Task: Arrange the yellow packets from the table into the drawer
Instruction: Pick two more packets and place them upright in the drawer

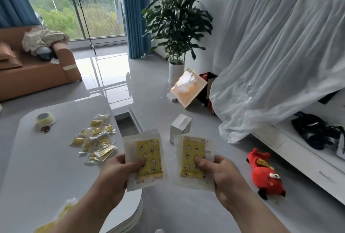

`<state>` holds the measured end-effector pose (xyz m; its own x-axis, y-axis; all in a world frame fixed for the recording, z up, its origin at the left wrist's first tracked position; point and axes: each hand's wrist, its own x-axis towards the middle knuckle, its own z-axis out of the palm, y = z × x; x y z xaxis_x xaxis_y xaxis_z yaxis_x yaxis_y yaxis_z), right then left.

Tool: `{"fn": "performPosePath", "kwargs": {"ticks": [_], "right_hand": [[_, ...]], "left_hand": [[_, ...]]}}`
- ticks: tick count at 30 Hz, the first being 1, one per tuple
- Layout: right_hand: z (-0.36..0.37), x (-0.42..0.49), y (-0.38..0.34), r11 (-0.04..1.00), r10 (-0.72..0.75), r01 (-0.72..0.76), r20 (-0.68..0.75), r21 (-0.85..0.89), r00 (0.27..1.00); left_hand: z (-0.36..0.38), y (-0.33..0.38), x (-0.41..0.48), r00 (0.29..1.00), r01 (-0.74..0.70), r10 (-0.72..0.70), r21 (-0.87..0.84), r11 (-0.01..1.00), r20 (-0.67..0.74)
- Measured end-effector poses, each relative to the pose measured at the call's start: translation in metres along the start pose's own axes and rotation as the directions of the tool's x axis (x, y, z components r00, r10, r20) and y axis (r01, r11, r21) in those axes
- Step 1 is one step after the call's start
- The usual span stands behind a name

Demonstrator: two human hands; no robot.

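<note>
My left hand [119, 174] grips a stack of clear sleeves with a yellow patterned packet [149, 158] on top, thumb pressed on its face. My right hand [218, 174] holds a second such stack of yellow packets [193, 160] the same way. Both stacks hover past the table's right edge, side by side and apart. A loose heap of several small yellow packets [97, 139] lies on the grey table [46, 167]. The open drawer [127, 124] juts from the table's right side, beyond the left stack. More yellow packets [63, 212] show blurred under my left forearm.
A tape roll [43, 118] and small scissors [47, 127] lie on the table's far left. On the floor stand a white box [180, 127], a red plush toy [266, 174], a leaning picture frame [188, 88] and a potted plant [176, 27]. A plastic-draped cabinet [280, 64] fills the right.
</note>
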<state>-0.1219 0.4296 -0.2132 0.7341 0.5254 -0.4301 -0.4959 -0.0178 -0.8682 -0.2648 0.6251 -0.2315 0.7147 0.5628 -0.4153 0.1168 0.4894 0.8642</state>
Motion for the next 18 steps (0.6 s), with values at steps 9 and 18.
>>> {"fn": "performPosePath", "kwargs": {"ticks": [9,18], "right_hand": [[-0.01,0.127,-0.044,0.998,0.059,-0.059,0.001,-0.017,0.998],[0.017,0.261,-0.109,0.994,0.086,-0.082,0.044,-0.073,0.995]], "left_hand": [[0.034,0.025,0.118,0.998,0.027,-0.024,-0.055,0.998,0.057],[0.048,0.073,0.239,0.995,0.06,-0.065,-0.071,0.996,-0.072]]}}
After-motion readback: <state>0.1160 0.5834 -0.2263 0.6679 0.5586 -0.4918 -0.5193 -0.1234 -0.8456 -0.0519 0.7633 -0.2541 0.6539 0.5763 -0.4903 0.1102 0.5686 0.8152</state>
